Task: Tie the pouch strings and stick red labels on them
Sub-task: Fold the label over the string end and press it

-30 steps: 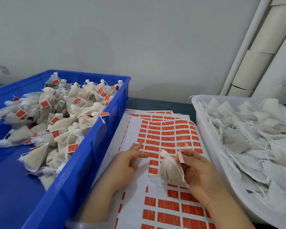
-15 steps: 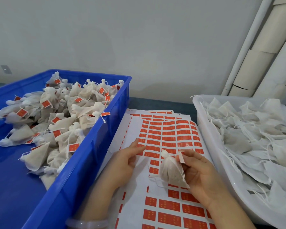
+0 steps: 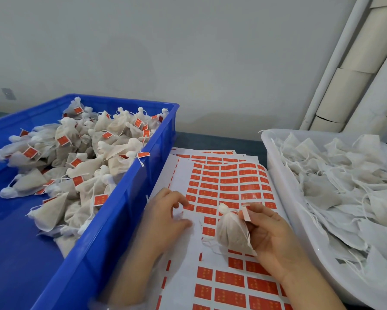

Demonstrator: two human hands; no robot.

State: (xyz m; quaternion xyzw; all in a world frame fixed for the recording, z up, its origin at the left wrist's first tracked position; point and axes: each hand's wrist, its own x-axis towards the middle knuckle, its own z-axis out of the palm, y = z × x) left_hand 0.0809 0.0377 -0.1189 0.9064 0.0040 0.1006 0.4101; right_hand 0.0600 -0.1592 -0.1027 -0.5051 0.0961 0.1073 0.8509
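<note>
At the far side a plain pale wall closes the room, with a small grey plate low on its left and pale pipes rising at the right; below it runs a dark table; on the table's left stands a blue crate, heaped with tied pouches, most carrying a red label on the string; right of the crate lie overlapping label sheets, white backing with rows of red stickers and bare gaps near the middle; the left hand rests on the sheets, fingers bent with tips down by the end of a sticker row, though blur hides whether they pinch anything; just right of it the right hand is curled round one knotted pouch, held above the sheets with its knot up, and its thumb and forefinger also pinch a small strip, pale side showing; at the right a white tub is filled with flat pouches, their strings loose.
</note>
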